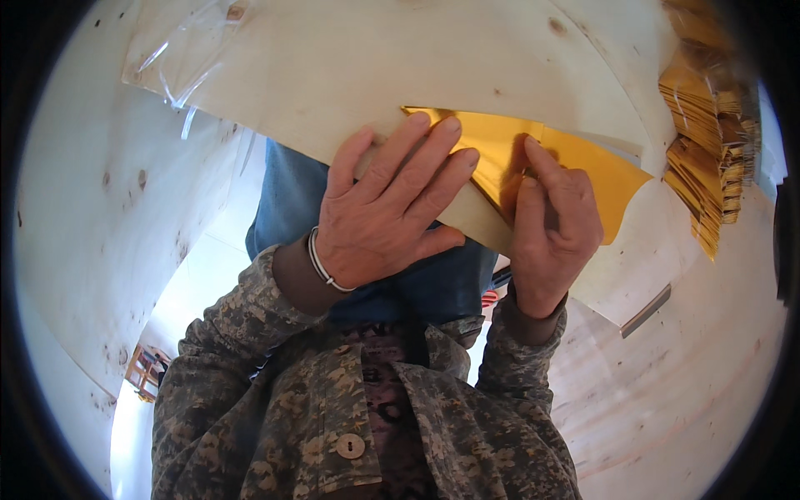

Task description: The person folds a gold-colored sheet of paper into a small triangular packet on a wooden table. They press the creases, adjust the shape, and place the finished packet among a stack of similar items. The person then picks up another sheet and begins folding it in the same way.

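Note:
A sheet of shiny gold foil paper [617, 179] lies on the pale wooden board in front of me, partly folded, with a pointed left end. My left hand [387, 196] rests flat with its fingers spread, the fingertips pressing on the paper's left part. Over the paper's middle, my right hand [554, 221] is curled, with index finger and thumb bent onto the foil near a fold. Its other fingers are tucked in and partly hidden. Dark reflections of the right fingers show in the foil.
Stacks of folded gold paper [700, 158] stand at the far right. A flat metal strip [646, 311] lies on the wood at the right. Clear plastic strips [179, 83] lie at the upper left. The board's near edge [317, 158] runs above my blue-clad lap.

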The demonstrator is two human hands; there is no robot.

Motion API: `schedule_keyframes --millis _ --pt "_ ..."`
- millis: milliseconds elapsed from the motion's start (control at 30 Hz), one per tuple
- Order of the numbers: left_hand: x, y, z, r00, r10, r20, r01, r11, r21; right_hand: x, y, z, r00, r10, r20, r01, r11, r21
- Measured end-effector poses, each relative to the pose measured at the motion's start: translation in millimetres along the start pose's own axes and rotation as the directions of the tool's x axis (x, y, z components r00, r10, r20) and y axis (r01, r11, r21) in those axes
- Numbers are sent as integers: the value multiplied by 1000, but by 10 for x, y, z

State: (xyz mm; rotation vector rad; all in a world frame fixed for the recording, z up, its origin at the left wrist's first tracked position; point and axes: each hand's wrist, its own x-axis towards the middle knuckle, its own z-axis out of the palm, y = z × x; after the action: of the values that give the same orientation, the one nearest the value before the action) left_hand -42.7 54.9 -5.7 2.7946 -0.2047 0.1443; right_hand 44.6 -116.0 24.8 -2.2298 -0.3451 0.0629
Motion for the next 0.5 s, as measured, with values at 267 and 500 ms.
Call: schedule_keyframes --millis 267,500 --pt "-18 -21 22 1000 11 -10 -11 1000 -10 13 1 -11 999 -47 7 47 997 -55" --pt "-13 -30 29 999 24 -24 -24 1000 4 5 8 -18 999 -47 15 48 997 -61"
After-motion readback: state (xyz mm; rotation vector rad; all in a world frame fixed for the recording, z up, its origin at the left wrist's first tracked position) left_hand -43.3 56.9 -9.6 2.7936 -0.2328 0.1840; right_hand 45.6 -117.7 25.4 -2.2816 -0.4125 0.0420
